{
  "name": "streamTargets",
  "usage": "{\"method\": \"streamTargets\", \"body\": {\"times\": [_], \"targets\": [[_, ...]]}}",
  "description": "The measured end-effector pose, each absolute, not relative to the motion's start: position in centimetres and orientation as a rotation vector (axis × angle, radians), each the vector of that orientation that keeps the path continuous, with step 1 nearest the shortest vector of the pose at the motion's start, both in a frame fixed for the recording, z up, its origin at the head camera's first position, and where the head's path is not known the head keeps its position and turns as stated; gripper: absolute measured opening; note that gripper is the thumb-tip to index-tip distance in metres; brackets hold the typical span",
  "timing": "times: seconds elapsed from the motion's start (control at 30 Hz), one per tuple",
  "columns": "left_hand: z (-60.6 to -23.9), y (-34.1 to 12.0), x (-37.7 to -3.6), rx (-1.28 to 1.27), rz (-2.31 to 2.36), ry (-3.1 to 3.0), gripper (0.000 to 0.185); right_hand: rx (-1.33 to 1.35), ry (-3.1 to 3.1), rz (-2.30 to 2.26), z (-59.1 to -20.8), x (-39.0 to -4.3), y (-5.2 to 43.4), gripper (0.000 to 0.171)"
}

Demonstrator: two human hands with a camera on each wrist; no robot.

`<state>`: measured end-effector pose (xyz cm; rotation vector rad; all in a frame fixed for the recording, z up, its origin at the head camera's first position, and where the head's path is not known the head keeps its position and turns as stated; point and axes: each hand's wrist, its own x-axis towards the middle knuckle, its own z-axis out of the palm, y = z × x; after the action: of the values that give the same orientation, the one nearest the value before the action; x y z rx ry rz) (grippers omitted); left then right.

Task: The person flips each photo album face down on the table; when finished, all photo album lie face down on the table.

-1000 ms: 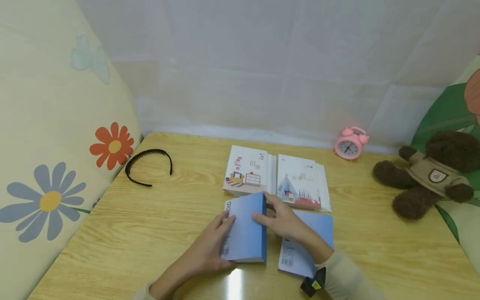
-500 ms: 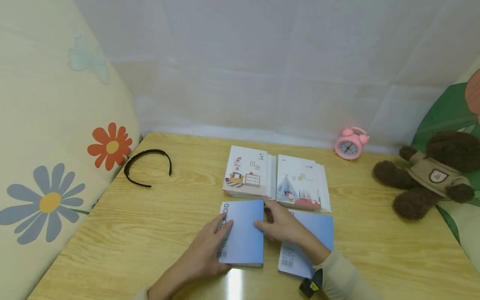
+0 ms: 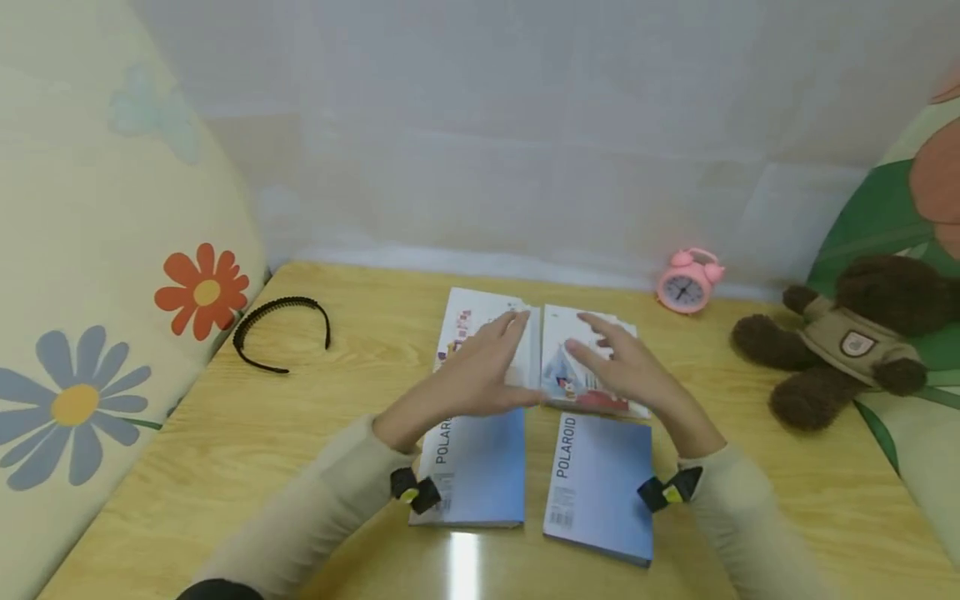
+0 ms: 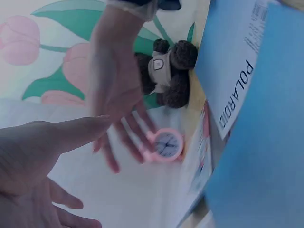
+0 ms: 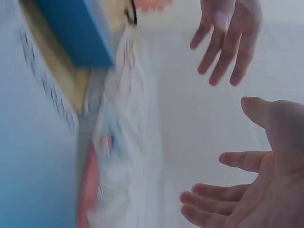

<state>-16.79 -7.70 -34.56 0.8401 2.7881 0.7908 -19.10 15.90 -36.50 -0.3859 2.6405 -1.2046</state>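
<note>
Where the left hand (image 3: 480, 371) hovers, white books (image 3: 592, 375) lie beneath.

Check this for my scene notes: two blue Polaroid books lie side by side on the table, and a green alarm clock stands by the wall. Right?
Not quite: the alarm clock is pink, as the head view shows. The two blue Polaroid books do lie side by side on the table.

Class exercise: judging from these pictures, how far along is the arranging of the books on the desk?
Done: two blue Polaroid books lie flat, side by side, nearest the person. In hand: the left hand and right hand, fingers straight, hover over the two illustrated books behind, holding nothing. Left: probably handling that back pair.
</note>
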Motion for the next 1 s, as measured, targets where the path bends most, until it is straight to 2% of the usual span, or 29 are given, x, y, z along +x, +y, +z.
{"method": "streamTargets", "body": {"times": [0.17, 0.3, 0.43, 0.67, 0.83, 1.0], "targets": [[-37.7, -4.5, -20.6, 0.707, 0.821, 2.743, 0.105, -0.234, 2.727, -1.106, -37.7, -25.0, 18.8, 0.074], [-40.7, -4.2, -21.4, 0.610, 0.676, 2.773, 0.095, -0.163, 2.654, -1.033, -40.3, -27.4, 19.6, 0.079], [-42.3, -4.1, -21.2, 0.603, 0.570, 2.762, 0.078, -0.111, 2.579, -0.994, -41.9, -27.7, 20.5, 0.080], [-42.9, -3.2, -21.2, 0.701, 0.481, 2.760, 0.081, -0.122, 2.637, -0.979, -41.9, -27.6, 21.7, 0.073], [-43.1, -3.0, -21.3, 0.672, 0.623, 2.744, 0.059, -0.085, 2.607, -1.033, -42.0, -27.7, 21.8, 0.076], [-42.3, -3.3, -20.8, 0.646, 0.861, 2.671, 0.047, 0.003, 2.533, -1.098, -41.8, -27.6, 21.5, 0.082]]}}
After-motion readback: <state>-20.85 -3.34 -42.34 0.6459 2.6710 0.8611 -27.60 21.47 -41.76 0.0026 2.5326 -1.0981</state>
